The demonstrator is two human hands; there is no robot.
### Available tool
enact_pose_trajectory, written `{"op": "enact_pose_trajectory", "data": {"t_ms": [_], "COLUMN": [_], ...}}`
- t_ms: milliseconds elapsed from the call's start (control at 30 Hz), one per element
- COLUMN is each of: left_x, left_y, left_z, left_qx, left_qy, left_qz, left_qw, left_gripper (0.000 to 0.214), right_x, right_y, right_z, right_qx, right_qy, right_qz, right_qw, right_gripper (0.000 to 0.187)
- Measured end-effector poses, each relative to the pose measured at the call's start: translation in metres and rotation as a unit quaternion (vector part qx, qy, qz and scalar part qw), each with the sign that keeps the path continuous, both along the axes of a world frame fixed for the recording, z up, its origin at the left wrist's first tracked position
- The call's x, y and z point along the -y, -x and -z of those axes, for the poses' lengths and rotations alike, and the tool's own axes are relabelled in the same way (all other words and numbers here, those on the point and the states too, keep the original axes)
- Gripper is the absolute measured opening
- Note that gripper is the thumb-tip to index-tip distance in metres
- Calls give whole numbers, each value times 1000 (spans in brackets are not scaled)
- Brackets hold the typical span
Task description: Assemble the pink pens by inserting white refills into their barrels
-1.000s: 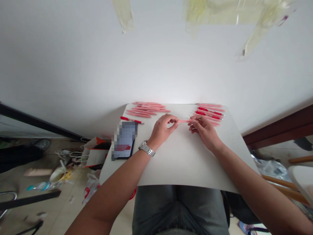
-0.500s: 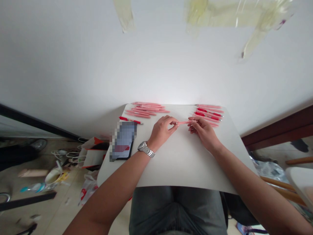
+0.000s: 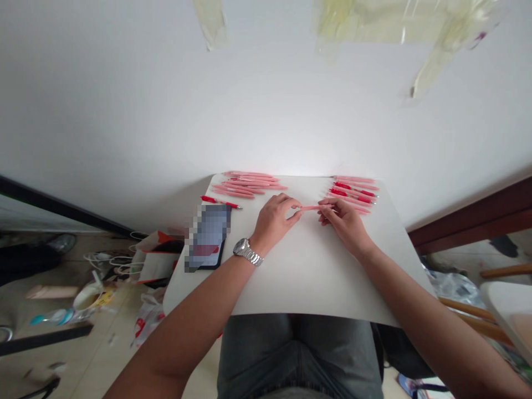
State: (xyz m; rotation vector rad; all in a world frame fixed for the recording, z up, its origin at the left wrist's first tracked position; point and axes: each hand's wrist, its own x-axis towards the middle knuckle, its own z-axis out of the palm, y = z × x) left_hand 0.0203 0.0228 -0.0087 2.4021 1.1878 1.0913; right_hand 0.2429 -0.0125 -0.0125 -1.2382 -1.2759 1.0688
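Our left hand (image 3: pixel 273 220) and right hand (image 3: pixel 344 220) pinched a pen (image 3: pixel 310 208) over the worktop (image 3: pixel 307 277); a slack pinch could have dropped it.

I see a plain white wall (image 3: pixel 266 111) rising beyond the fingers (image 3: pixel 292 202), a round-cornered white tabletop (image 3: pixel 307 277) beneath them, and beige tiled floor (image 3: pixel 93 360) lower to their left.

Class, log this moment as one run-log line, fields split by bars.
left hand: pinches one end of pink pen | right hand: grips its other end | table, left side: pink pens, red pen, phone
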Motion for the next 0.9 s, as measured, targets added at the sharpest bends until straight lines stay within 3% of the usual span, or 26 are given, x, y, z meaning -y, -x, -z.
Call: {"op": "enact_pose_trajectory", "data": {"t_ms": [900], "left_x": [-3], "left_y": [3], "left_z": [7], "left_qx": [-76], "left_qy": [-5], "left_qz": [-41], "left_qw": [996], "left_gripper": [12], "right_x": [-4], "right_y": [-6], "right_z": [10], "right_qx": [112], "right_qy": [-8], "right_qz": [26], "right_qw": [993], "right_gripper": [41]}}
